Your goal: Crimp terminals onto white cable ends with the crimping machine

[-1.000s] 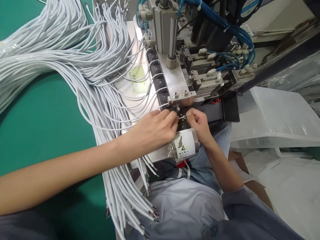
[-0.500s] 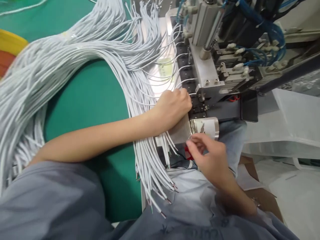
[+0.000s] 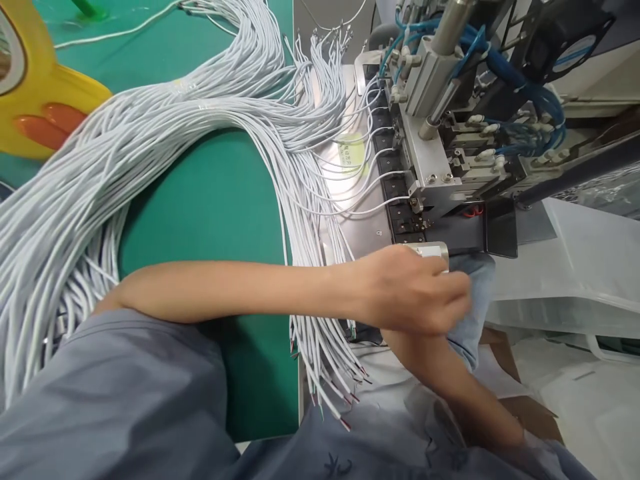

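Observation:
My left hand (image 3: 417,290) is closed, thumb and fingers pressed together, in front of the machine's near end. What its fingers hold, if anything, is hidden. Behind and below it comes my right hand (image 3: 407,347), its fingers covered by the left one. A small metal roll-like part with a white label (image 3: 437,251) shows just beyond my left knuckles. Under my left forearm hangs a bundle of white cables (image 3: 320,340) with stripped, coloured wire ends. Several single white cables (image 3: 360,212) run into the black clamp row (image 3: 397,210) of the pneumatic machine (image 3: 430,150).
A green mat (image 3: 200,200) covers the table at left, with a yellow and orange object (image 3: 75,100) on it. Blue air hoses (image 3: 543,100) top the machine. A black tray (image 3: 501,227) juts out at right, near translucent plastic bins (image 3: 590,260).
My left hand has moved right and toward me, from the clamp row to over my right hand, which it now covers. The view has shifted slightly.

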{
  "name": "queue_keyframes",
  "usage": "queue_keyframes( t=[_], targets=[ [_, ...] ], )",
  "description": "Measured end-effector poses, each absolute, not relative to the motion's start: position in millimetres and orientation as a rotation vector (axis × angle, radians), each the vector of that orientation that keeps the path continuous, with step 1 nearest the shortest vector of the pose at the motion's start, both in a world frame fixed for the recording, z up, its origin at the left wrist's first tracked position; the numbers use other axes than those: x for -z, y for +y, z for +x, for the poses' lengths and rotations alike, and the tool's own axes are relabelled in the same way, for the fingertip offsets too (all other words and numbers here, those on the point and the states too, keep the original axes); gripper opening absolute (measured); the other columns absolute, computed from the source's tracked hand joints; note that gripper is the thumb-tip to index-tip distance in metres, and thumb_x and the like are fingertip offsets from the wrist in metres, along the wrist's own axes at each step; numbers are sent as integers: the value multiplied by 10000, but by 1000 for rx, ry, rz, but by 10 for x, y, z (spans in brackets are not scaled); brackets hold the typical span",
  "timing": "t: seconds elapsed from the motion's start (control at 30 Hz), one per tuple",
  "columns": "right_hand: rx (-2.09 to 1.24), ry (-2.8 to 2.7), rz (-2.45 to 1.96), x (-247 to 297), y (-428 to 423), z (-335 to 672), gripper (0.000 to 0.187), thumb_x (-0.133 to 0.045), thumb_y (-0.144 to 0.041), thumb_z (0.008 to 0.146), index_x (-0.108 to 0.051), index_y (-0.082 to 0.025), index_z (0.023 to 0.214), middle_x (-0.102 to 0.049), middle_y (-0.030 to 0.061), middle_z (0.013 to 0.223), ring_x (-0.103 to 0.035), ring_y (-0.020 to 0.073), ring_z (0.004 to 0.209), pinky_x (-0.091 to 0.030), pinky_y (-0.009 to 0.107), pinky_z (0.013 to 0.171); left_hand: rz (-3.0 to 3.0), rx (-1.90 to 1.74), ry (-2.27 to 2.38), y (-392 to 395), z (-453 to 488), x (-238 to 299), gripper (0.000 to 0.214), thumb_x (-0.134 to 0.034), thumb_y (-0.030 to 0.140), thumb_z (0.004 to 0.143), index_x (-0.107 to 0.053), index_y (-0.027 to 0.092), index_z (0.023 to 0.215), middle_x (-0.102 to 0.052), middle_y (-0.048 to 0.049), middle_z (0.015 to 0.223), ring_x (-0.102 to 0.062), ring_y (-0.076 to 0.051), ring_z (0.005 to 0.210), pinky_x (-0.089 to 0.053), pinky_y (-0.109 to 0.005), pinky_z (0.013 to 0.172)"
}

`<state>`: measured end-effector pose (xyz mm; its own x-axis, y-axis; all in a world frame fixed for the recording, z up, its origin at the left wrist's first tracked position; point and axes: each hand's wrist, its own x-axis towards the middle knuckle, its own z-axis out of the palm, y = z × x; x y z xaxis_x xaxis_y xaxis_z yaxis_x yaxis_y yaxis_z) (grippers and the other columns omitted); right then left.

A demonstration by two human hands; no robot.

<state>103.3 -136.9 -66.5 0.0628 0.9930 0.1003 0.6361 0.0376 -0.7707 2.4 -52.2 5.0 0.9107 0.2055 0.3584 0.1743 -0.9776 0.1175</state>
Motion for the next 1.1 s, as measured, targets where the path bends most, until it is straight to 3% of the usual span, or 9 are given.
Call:
queue_keyframes(
  t=[0.17,0.23,0.3,0.43,0.6,0.77,0.97,1.1],
  targets=[
    [-684,-1750,-1657,450,-1128,1421,84,-566,-217,780,-572,-259,708,-515,17,533,-543,197,527,-401,334,452,3005,-661,407,-517,17,-13,241,-350,142,893,-584,160,839,-526,-31,705,-468,-110,569,-292,-257,429],
    [-658,-1789,-1671,320,-954,1561,37,-577,-206,762,-592,-234,781,-581,-3,565,-561,173,528,-423,310,489,2973,-587,651,-410,23,48,208,-366,156,881,-569,125,912,-552,-65,771,-517,-135,642,-342,-262,463],
    [-678,-1681,-1650,234,-794,1637,132,-573,-218,770,-600,-212,900,-645,-10,626,-608,163,571,-480,296,555,2936,-511,799,-271,23,123,184,-404,145,856,-554,95,951,-564,-84,798,-546,-163,708,-397,-271,530],
    [-716,-1370,-1497,253,-587,1626,173,-604,-250,763,-602,-184,923,-687,16,704,-669,166,654,-545,305,657,2967,-471,746,-18,-12,254,132,-466,68,790,-573,94,862,-568,-81,783,-554,-171,759,-415,-262,599],
    [-758,-1202,-1363,352,-526,1522,162,-645,-279,743,-629,-175,867,-686,31,736,-658,148,644,-549,281,614,2844,-857,777,99,-46,330,188,-431,85,837,-614,124,817,-596,-47,738,-533,-142,706,-379,-238,555],
    [-734,-1263,-1233,363,-593,1443,67,-648,-232,744,-649,-167,730,-646,24,724,-603,119,613,-504,245,546,2659,-1167,598,76,-29,356,216,-432,126,861,-637,128,793,-592,-23,653,-506,-108,607,-369,-220,527],
    [-581,-1388,-1245,349,-574,1511,96,-603,-209,784,-674,-176,728,-632,27,707,-582,132,672,-463,244,555,2660,-1144,508,119,-36,383,209,-438,129,864,-645,127,840,-622,-30,690,-529,-105,613,-386,-212,542],
    [-666,-1476,-1333,276,-509,1619,121,-628,-246,758,-685,-164,690,-600,6,616,-507,106,552,-387,234,479,2789,-1101,519,151,-47,410,257,-394,77,842,-640,139,885,-639,-23,716,-536,-112,629,-370,-219,535]
  ],
)
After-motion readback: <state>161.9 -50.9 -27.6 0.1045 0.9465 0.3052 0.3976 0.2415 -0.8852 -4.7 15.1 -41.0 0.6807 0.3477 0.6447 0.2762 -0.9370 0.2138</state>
